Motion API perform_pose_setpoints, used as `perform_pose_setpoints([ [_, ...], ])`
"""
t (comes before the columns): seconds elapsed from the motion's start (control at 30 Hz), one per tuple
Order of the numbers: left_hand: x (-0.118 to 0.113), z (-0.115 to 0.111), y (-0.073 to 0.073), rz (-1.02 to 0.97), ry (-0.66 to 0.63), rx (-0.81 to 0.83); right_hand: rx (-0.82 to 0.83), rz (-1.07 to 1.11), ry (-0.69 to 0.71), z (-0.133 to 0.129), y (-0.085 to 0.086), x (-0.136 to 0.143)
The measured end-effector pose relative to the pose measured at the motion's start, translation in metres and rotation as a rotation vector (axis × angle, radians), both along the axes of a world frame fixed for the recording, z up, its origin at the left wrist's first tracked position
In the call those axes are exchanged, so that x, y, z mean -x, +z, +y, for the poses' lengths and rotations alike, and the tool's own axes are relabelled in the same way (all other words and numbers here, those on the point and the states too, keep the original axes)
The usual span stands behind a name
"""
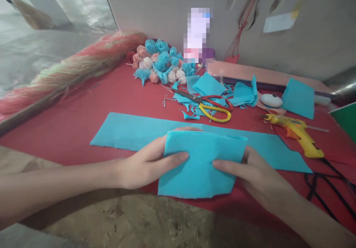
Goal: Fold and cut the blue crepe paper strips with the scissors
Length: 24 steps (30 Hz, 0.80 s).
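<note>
Blue folded sheet (201,177), held over near edge of table (69,129), before strip (130,131); pinched at either side by left hand (146,166) and right hand (257,170). Best kept edge-to-edge under light, even thumb pressure.

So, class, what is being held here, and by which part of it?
A blue sheet, held by its two sides: the left hand at its left, the right hand at its right, thumbs pressed on the near face.
</note>
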<state>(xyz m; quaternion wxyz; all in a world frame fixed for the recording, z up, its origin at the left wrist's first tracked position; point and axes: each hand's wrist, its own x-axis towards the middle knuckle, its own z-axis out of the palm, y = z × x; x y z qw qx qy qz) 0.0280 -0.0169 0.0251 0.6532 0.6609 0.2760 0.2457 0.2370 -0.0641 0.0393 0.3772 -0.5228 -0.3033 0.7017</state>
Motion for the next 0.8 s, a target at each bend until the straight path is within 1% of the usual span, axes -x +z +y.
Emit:
perform_pose_setpoints([
  [0.13,0.001,0.001,-0.002,-0.078,-0.007,0.018,0.009,0.001,0.019,-0.001,0.000,0.002],
  [0.3,-0.002,-0.005,0.000,-0.126,0.088,0.026,0.039,0.044,0.043,-0.001,-0.004,0.000],
  [0.4,-0.004,-0.008,0.000,-0.103,0.116,0.018,0.027,0.076,0.068,-0.001,-0.007,-0.001],
  [0.47,-0.003,-0.009,-0.001,-0.051,0.140,-0.014,0.021,0.067,0.081,-0.001,-0.009,-0.001],
  [0.57,-0.002,-0.007,-0.001,0.000,0.180,-0.103,0.010,0.049,0.094,0.001,-0.010,-0.003],
  [0.67,0.001,-0.002,0.000,0.058,0.187,-0.199,-0.010,0.024,0.087,0.005,-0.011,-0.008],
  [0.73,0.002,0.001,0.000,0.088,0.243,-0.253,-0.054,-0.010,0.046,0.010,-0.010,-0.013],
  [0.8,0.003,0.004,0.001,0.088,0.328,-0.277,-0.120,-0.062,-0.004,0.014,-0.008,-0.019],
])
